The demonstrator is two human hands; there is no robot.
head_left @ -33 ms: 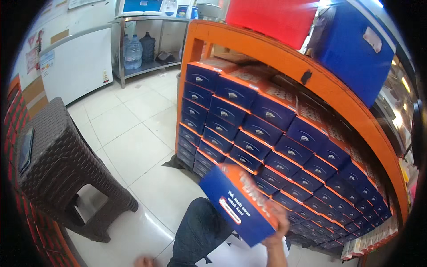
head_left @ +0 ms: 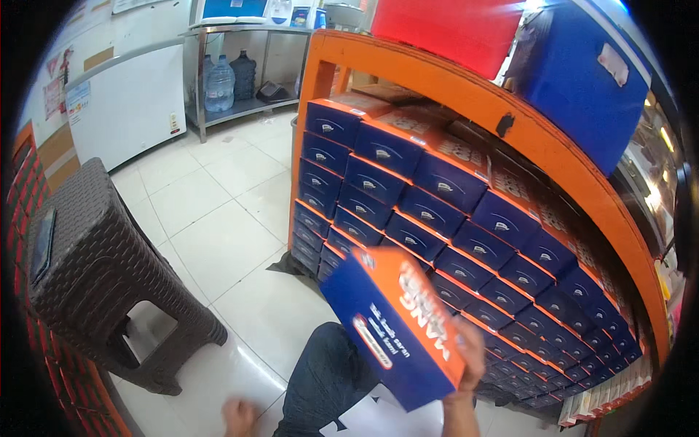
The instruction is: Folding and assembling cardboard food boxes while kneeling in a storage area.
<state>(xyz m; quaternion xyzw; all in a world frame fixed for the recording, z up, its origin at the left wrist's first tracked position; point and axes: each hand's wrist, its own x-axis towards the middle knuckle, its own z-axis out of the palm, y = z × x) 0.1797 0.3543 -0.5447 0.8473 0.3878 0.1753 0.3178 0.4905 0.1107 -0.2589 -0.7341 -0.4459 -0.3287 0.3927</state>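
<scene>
My right hand is closed around the right end of a long blue and orange cardboard box. The box is tilted in the air in front of the stacked boxes, its left end higher, with a printed orange side and a blue side showing. My left hand shows at the lower edge, low over the floor and apart from the box. It is small and blurred, so its fingers are hard to make out. Below the box is my bent knee in dark trousers, with a white sheet beside it.
Rows of matching blue boxes fill the space under an orange wooden frame. Red and blue containers stand on top. A dark woven-pattern stool stands left, a white chest freezer and metal table behind.
The box has turned a little, so more of its orange side shows, and my right hand has shifted slightly right and up with it. My left hand has risen further into view.
</scene>
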